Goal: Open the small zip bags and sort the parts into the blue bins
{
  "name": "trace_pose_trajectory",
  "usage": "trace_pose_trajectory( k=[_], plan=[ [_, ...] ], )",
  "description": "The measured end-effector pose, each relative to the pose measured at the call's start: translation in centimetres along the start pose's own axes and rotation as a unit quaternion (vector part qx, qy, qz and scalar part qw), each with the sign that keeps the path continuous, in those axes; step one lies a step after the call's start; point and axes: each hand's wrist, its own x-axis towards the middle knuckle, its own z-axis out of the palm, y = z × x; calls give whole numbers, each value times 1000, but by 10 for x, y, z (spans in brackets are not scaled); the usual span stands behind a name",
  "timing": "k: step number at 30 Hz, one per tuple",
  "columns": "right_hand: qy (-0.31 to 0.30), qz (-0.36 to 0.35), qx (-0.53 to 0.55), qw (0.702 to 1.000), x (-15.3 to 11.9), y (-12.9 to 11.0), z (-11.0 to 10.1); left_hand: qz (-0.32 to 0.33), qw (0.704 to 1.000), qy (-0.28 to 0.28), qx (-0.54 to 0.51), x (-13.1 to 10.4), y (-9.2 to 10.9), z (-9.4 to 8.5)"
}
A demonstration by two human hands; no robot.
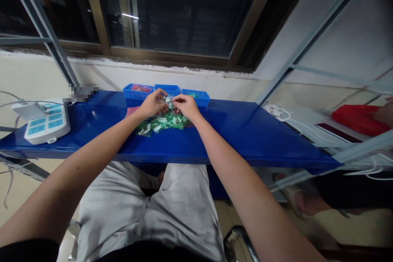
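Note:
A small clear plastic bag (168,100) is held up between my two hands over the blue table. My left hand (152,103) pinches its left side with bent fingers. On the other side, the thumb and fingertips of my right hand (186,106) are closed on it. What lies inside the bag is too small to make out. Green-tinted plastic bags with small whitish pieces (159,123) lie in a heap under and in front of my hands. A pink bag (132,111) shows beside my left wrist.
Behind my hands stand three blue bins: left (130,93), middle (175,89) and right (202,99). A white power strip (49,125) sits at the table's left. At far right are a red bag (353,118) and another person's leg.

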Motion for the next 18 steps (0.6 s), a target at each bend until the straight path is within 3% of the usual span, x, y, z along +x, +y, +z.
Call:
trace_pose_trajectory(
  k=[6, 10, 14, 18],
  plan=[
    [-29, 22, 0, 999, -2, -1, 1, -23, 999, 0, -23, 1, 0, 2],
    [24, 49, 27, 998, -1, -5, -2, -22, 1000, 7, 1, 1, 1, 2],
    [122, 84, 99, 984, 7, -1, -15, 33, 988, 32, 144, 2, -4, -3],
    [180, 100, 138, 969, 14, 8, -29, 80, 954, 4, 290, 2, -11, -7]
  ],
)
